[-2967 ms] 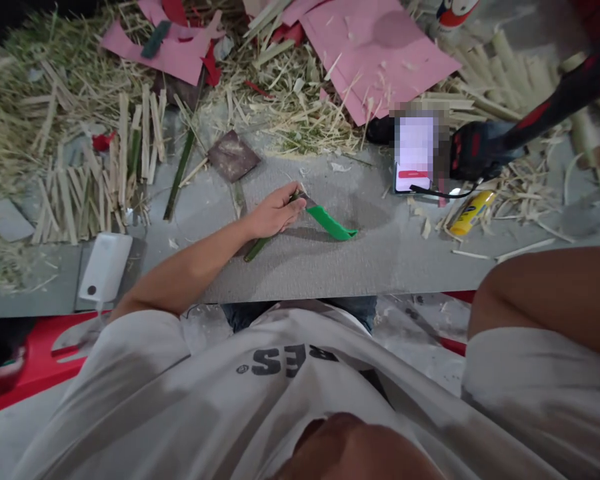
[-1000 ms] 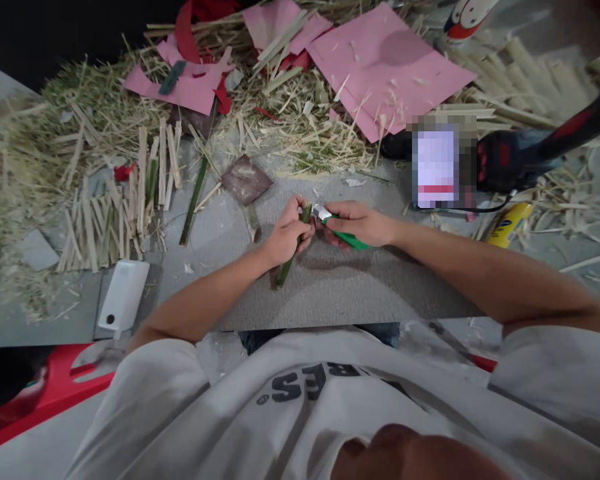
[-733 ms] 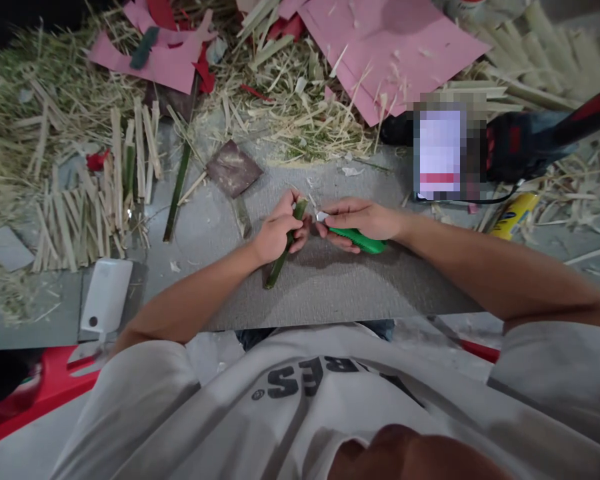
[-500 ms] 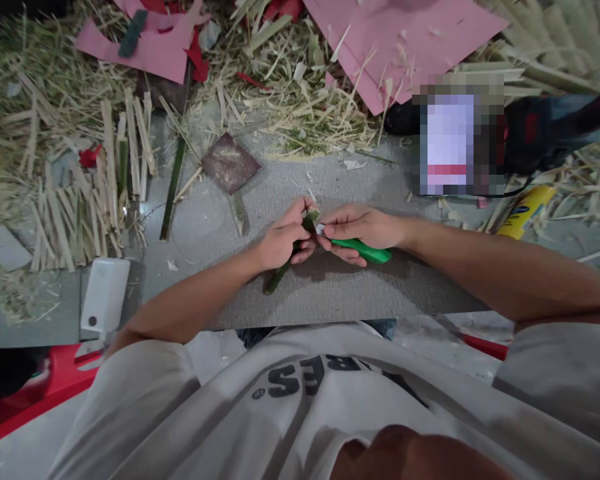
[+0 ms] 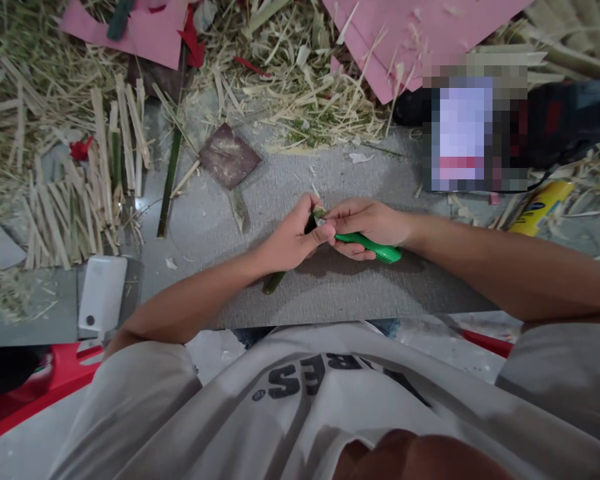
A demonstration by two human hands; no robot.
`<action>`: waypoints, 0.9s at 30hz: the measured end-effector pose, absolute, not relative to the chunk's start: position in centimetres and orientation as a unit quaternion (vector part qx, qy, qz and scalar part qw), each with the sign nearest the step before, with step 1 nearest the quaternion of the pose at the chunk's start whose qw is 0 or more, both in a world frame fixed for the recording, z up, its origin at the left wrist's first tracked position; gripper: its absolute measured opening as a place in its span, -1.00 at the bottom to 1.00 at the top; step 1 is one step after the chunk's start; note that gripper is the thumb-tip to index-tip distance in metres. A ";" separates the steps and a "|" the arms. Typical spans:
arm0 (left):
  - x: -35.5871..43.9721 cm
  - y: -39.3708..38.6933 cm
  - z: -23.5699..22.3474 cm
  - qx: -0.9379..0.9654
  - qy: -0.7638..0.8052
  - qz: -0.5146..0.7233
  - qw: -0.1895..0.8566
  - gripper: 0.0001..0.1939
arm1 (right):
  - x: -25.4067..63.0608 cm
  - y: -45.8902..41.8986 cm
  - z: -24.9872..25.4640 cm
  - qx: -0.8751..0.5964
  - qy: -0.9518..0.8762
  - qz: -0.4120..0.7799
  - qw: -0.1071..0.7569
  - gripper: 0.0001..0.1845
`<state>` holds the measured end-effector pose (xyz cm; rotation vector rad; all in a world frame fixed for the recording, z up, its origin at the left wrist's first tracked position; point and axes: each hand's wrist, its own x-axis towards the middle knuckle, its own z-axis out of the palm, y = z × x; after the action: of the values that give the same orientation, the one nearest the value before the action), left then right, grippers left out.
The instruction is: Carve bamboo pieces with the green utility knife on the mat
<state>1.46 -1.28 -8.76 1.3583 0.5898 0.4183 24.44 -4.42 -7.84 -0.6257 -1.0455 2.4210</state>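
My left hand (image 5: pixel 291 239) is wrapped round a green bamboo stick (image 5: pixel 274 283) whose lower end rests on the grey mat (image 5: pixel 330 293). My right hand (image 5: pixel 367 221) grips a green-handled utility knife (image 5: pixel 375 247). The knife's short blade meets the top end of the stick, right between my two thumbs. Both hands touch each other above the mat's middle.
Split bamboo strips (image 5: pixel 80 193) lie in rows at the left, with a loose green stick (image 5: pixel 169 180) and a brown sandpaper square (image 5: pixel 229 155) beside them. Shavings and pink paper sheets (image 5: pixel 410 33) cover the back. A white box (image 5: pixel 103 293), a yellow tube (image 5: pixel 540 205) and a blurred screen (image 5: pixel 463 133) are nearby.
My right hand came in, picked up the green knife from the mat and brought its blade against the stick's top end. The left hand kept its hold on the stick.
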 end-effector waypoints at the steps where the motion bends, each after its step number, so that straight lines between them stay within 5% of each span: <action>1: 1.5 -1.3 -8.8 0.619 0.258 0.191 0.717 -0.27 | 24.4 -4.5 -7.8 -0.225 -0.378 0.872 0.214 -0.62; 17: 1.6 -1.2 -8.0 0.724 0.335 0.246 0.551 -0.23 | 21.9 -6.9 -7.3 -0.355 -0.417 0.749 0.372 -0.40; 27: 1.6 -1.1 -7.4 0.673 0.281 0.229 0.644 -0.24 | 24.1 -4.9 -7.3 -0.272 -0.408 0.842 0.225 -0.55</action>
<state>1.57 -1.15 -7.41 1.5329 0.6398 0.5221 24.05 -4.87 -7.30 -0.7503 -1.1250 2.3220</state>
